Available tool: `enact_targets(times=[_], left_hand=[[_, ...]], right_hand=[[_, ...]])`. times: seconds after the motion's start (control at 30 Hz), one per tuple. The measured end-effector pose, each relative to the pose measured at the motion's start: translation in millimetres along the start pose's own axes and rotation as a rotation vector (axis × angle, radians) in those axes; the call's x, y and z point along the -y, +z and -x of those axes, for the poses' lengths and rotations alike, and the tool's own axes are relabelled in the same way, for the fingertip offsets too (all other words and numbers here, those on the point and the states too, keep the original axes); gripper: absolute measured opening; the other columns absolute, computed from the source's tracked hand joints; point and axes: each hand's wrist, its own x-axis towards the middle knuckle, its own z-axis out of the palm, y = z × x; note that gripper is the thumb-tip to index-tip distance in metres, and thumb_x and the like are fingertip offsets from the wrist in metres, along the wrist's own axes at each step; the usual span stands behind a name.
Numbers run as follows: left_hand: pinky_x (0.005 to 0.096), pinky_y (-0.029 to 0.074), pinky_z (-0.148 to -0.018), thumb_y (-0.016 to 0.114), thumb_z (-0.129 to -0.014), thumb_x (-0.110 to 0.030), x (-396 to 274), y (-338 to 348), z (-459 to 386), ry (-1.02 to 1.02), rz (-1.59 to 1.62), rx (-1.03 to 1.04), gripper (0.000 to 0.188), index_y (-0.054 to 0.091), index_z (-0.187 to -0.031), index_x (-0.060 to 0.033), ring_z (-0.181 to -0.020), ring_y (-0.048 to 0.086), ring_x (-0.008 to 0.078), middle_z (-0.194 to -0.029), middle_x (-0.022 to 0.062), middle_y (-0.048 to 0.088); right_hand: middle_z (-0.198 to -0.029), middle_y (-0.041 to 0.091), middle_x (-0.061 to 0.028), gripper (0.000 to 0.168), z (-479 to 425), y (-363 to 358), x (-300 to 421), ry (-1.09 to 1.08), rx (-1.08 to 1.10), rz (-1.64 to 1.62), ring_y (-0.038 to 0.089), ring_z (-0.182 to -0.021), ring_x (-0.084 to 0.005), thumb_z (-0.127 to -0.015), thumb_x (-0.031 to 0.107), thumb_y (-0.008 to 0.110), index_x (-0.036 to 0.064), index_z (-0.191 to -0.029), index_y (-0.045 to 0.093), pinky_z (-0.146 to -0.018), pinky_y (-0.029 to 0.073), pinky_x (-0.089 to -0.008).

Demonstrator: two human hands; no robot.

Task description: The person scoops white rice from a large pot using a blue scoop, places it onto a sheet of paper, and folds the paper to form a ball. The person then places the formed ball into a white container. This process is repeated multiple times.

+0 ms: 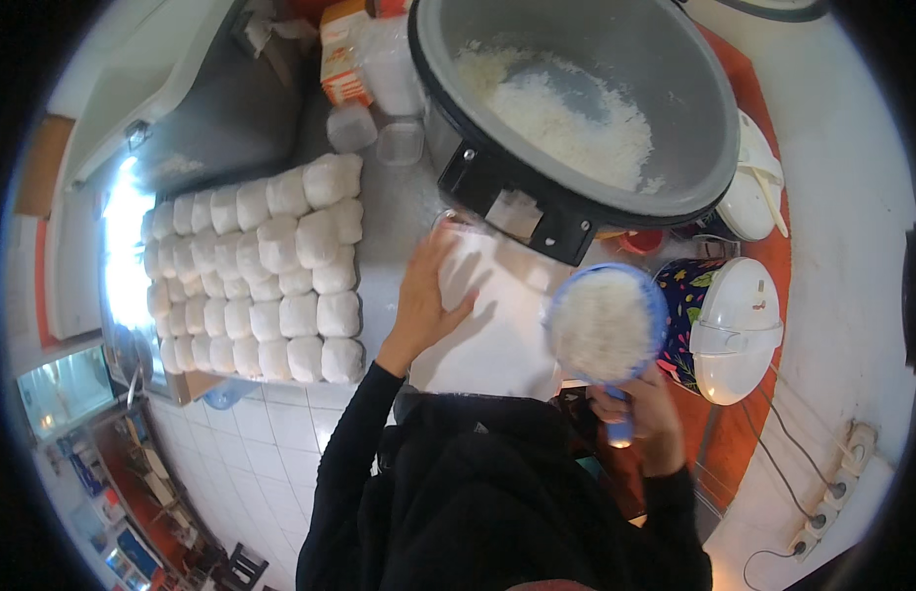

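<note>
My right hand (pixel 639 406) grips the handle of a blue round strainer or scoop (pixel 661 306) heaped with white rice (pixel 604 325), slightly blurred. It is held at the right of a stack of white paper sheets (pixel 495 332). Over the left side of that stack my left hand (pixel 432 295) is spread with nothing in it, its fingertips near the far edge; whether it touches the paper I cannot tell. Beyond the paper stands a big metal pot (pixel 694 148) with a black rim fitting, cooked rice (pixel 576 129) lying on its bottom.
Rows of white wrapped bundles (pixel 265 281) are stacked at the left. Clear plastic containers (pixel 350 127) and an orange-white box (pixel 345 55) stand behind them. At the right are rice cookers with white lids (pixel 738 332), cables and a socket strip (pixel 842 473) on the wall side.
</note>
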Motion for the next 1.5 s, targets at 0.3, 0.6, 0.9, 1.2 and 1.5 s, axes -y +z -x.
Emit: enact_targets(times=[0.3, 0.6, 0.9, 1.2, 1.5], left_hand=[[0.0502, 0.008, -0.113, 0.079, -0.047, -0.056, 19, 21, 70, -0.213, -0.241, 0.501, 0.128, 0.017, -0.146, -0.0049, -0.142, 0.013, 0.0216, -0.152, 0.0109, 0.019], [0.0508, 0.009, -0.113, 0.08, -0.047, -0.055, 21, 25, 78, -0.195, -0.206, 0.511, 0.127, 0.018, -0.145, -0.0037, -0.142, 0.012, 0.0224, -0.152, 0.0127, 0.018], [0.0437, 0.031, -0.104, 0.068, -0.079, -0.028, 19, -20, 71, -0.275, 0.212, 0.532, 0.049, 0.053, -0.121, -0.0085, -0.122, 0.045, 0.0279, -0.126, 0.0107, 0.052], [0.0297, 0.044, -0.081, 0.06, -0.087, -0.015, -8, -33, 47, -0.353, 0.464, 0.394, 0.017, 0.061, -0.098, -0.002, -0.088, 0.061, 0.0224, -0.092, 0.0105, 0.065], [0.0309, 0.044, -0.079, 0.059, -0.088, -0.015, 8, -17, 48, -0.375, 0.412, 0.351, 0.015, 0.061, -0.096, -0.0019, -0.088, 0.059, 0.0237, -0.093, 0.0108, 0.063]], right_hand=[[-0.078, 0.049, -0.0054, 0.071, -133, -43, -140, -1.007, -0.038, 2.128, 0.051, -0.055, -0.0174, -0.081, 0.004, 0.052, 0.032, -0.143, 0.032, -0.048, 0.047, -0.0304], [-0.081, 0.053, -0.0048, 0.073, -135, -50, -101, -1.023, 0.141, 2.177, 0.058, -0.064, -0.0174, -0.079, 0.009, 0.055, 0.037, -0.142, 0.032, -0.059, 0.052, -0.0314], [-0.102, 0.059, -0.0175, 0.043, -29, 25, 29, -1.793, -0.525, 1.399, 0.06, -0.091, -0.0277, -0.09, 0.012, 0.053, 0.0, -0.131, 0.046, -0.078, 0.047, -0.0381], [-0.102, 0.059, -0.0062, 0.033, -96, 95, 170, -1.756, -0.405, 2.189, 0.057, -0.09, -0.0312, -0.078, 0.011, 0.064, 0.012, -0.111, 0.064, -0.078, 0.046, -0.038], [-0.105, 0.059, -0.0105, 0.027, -129, -15, -61, -1.279, -0.153, 1.713, 0.054, -0.098, -0.0255, -0.074, 0.021, 0.071, 0.006, -0.095, 0.065, -0.087, 0.04, -0.0429]])
